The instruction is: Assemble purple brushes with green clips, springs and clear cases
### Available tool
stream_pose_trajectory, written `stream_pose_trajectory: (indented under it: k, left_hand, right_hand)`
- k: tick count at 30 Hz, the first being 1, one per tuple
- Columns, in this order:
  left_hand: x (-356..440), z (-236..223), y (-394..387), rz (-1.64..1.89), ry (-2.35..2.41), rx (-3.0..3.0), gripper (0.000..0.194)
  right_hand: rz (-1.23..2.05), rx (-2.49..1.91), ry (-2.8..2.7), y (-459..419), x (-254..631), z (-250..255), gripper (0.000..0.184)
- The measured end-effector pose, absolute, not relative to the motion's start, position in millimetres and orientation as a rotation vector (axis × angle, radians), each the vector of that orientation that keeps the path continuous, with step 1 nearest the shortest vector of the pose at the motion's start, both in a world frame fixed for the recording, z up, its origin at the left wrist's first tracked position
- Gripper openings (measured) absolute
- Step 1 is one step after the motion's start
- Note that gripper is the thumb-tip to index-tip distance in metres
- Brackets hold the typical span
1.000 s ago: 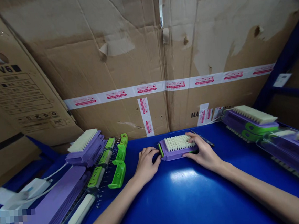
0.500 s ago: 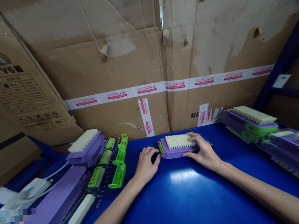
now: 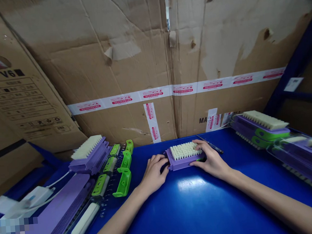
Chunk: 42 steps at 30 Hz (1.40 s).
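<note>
A purple plastic housing topped with a cream toothed pad [image 3: 184,150] lies on the blue table, near its back edge. My right hand [image 3: 212,159] grips its right end, with fingers over the pad and thumb along the front side. At the left end, my left hand [image 3: 155,171] is closed around the corner, fingertips and thumb against the purple plastic. Whatever is inside those left fingers is hidden. A dark, thin screwdriver-like tool [image 3: 213,146] lies behind my right hand.
On the left are a similar purple unit [image 3: 88,154], a long purple housing [image 3: 62,207], green brackets [image 3: 124,182], green-topped pieces [image 3: 100,185] and a white adapter [image 3: 39,196]. More purple units [image 3: 262,126] stand on the right. Cardboard [image 3: 120,73] walls the back.
The purple housing has shifted slightly left and nearer, turning a little. My left fingers have come against its left end, where the green end piece no longer shows. The thin tool is more exposed.
</note>
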<state>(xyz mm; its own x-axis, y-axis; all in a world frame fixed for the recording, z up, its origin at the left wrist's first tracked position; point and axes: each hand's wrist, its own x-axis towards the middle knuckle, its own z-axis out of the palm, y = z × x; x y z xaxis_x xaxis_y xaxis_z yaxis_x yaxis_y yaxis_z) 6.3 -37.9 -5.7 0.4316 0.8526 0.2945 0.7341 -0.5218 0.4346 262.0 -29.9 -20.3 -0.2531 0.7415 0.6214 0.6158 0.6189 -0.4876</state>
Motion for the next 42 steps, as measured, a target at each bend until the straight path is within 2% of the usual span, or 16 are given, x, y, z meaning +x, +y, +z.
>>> stream_pose_trajectory:
  k: [26,33,42]
  left_hand:
    - [8.8,-9.5,-45.1,0.573,1.49,2.694,0.03]
    - [6.9,-11.8,-44.9,0.645,1.497,2.699,0.029]
    - [5.8,-10.5,-50.0,0.662,1.615,2.8,0.027]
  right_hand:
    - [0.055,-1.266,-1.969,-26.5,268.8,-21.3,0.038]
    - [0.002,-1.276,-2.005,-26.0,270.1,-22.1,0.039]
    - [-0.121,-1.191,-2.007,-26.5,269.1,-19.3,0.062]
